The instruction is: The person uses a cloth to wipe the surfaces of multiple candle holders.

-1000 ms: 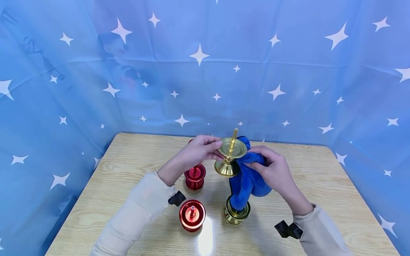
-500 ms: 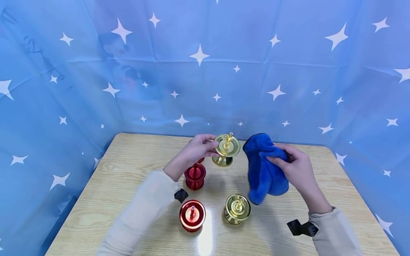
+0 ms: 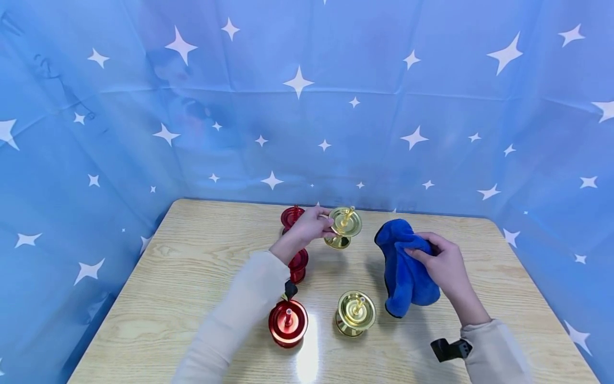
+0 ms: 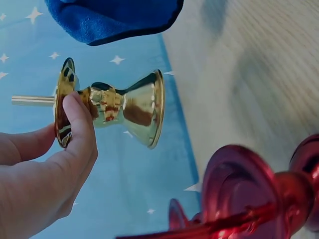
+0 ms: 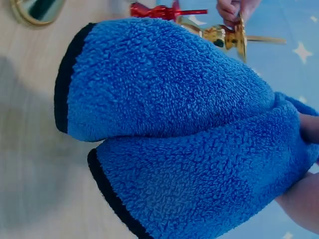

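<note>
My left hand (image 3: 313, 226) pinches the rim of a gold candle holder (image 3: 340, 238) above the far part of the table. In the left wrist view the thumb and fingers grip the dish of this candle holder (image 4: 142, 107), whose flared base hangs free. Its spike points up in the head view. On the right, my right hand (image 3: 442, 261) holds a bunched blue cloth (image 3: 408, 272) with black edging, which hangs down over the table. The right wrist view is mostly filled by the folded cloth (image 5: 169, 84), which covers part of the gold holder.
A second gold candle holder (image 3: 355, 314) stands near the front. Left of it is a red candle holder (image 3: 288, 324). Two more red holders stand behind, one (image 3: 298, 261) partly covered by the left arm, the other (image 3: 291, 217) farther back. A starry blue curtain (image 3: 268, 106) borders the wooden table (image 3: 211, 234).
The cloth has come away from the gold candle holder and moved right with my right hand. My left hand still holds that candle holder, now less raised and farther back.
</note>
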The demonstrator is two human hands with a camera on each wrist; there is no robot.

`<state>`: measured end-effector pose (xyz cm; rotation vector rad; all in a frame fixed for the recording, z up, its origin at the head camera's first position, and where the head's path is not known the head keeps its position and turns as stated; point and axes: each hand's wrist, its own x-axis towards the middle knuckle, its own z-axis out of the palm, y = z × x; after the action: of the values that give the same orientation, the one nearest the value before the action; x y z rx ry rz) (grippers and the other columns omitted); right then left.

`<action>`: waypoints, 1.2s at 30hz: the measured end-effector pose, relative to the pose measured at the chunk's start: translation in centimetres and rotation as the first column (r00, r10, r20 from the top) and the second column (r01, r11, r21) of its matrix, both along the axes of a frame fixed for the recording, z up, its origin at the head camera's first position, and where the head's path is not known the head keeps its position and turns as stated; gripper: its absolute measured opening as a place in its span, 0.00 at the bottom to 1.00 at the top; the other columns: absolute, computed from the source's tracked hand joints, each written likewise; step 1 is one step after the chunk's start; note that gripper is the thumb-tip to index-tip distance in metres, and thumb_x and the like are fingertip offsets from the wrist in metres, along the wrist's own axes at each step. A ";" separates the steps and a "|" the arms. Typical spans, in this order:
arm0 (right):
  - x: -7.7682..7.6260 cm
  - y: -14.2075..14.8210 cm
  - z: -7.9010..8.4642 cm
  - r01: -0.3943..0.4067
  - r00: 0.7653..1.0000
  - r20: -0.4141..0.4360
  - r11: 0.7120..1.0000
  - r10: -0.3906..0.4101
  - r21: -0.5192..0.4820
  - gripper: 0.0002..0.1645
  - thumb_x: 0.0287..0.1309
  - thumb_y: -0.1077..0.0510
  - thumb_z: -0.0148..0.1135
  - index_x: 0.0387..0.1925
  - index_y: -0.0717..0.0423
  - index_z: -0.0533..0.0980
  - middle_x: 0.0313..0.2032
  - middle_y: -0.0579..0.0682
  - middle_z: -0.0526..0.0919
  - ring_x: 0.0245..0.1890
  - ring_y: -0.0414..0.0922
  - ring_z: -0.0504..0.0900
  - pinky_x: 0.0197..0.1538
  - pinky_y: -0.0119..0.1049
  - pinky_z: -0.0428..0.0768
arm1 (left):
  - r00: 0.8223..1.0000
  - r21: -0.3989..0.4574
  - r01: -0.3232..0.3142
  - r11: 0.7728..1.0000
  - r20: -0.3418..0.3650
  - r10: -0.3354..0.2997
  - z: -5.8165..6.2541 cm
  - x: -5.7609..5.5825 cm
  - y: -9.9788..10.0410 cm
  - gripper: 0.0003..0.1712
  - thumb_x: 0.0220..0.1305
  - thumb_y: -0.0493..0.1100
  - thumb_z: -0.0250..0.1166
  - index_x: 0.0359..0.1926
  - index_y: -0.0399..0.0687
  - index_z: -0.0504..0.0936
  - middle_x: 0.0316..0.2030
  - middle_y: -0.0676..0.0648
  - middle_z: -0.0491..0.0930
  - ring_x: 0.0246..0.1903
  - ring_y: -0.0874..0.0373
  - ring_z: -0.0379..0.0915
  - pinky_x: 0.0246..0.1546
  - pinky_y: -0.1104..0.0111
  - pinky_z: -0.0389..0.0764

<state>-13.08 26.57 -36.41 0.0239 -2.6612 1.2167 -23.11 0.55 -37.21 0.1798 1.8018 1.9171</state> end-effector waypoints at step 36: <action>0.0 0.1 -2.6 -0.027 0.996 0.083 0.999 0.025 0.027 0.18 0.57 0.56 0.62 0.47 0.63 0.76 0.45 0.61 0.78 0.43 0.52 0.76 0.39 0.33 0.75 | 0.956 -0.014 -0.244 0.970 0.162 0.243 -19.5 -10.6 5.6 0.30 0.50 0.18 0.44 0.58 0.28 0.63 0.37 0.35 0.77 0.34 0.51 0.79 0.32 0.67 0.81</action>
<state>-13.11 26.69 -39.01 0.0131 -2.7576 1.2129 -33.75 6.18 -56.67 -0.2026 1.7761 2.0374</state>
